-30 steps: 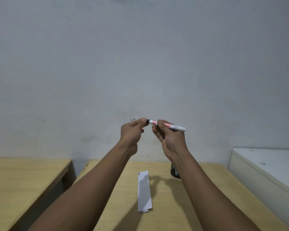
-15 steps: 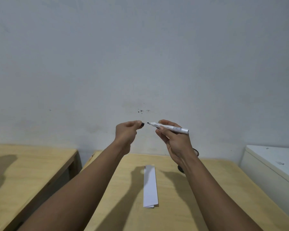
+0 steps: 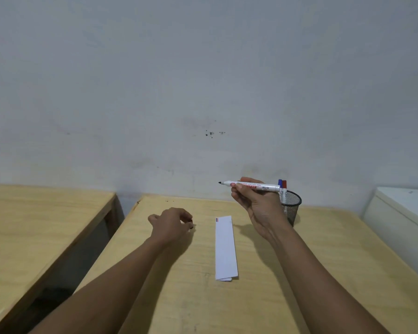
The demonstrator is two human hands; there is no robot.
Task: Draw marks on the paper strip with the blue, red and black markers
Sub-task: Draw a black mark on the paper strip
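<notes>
A folded white paper strip point(image 3: 225, 248) lies on the wooden table point(image 3: 323, 273), with small blue and red marks at its far left corner. My right hand point(image 3: 258, 203) holds the uncapped black marker point(image 3: 251, 186) level above the table, its tip pointing left. My left hand point(image 3: 170, 224) rests low on the table left of the strip, fingers pinched on the marker's black cap point(image 3: 191, 225), which barely shows. The blue marker point(image 3: 280, 183) and red marker point(image 3: 284, 184) stand in a black mesh cup point(image 3: 291, 208) behind my right hand.
A second wooden table point(image 3: 34, 225) stands at the left across a narrow gap. A white cabinet point(image 3: 405, 220) sits at the right edge. A grey wall rises right behind the table.
The cap has come off the black marker. My left hand has dropped with the cap to the table left of the strip. My right hand has moved right and a little lower.
</notes>
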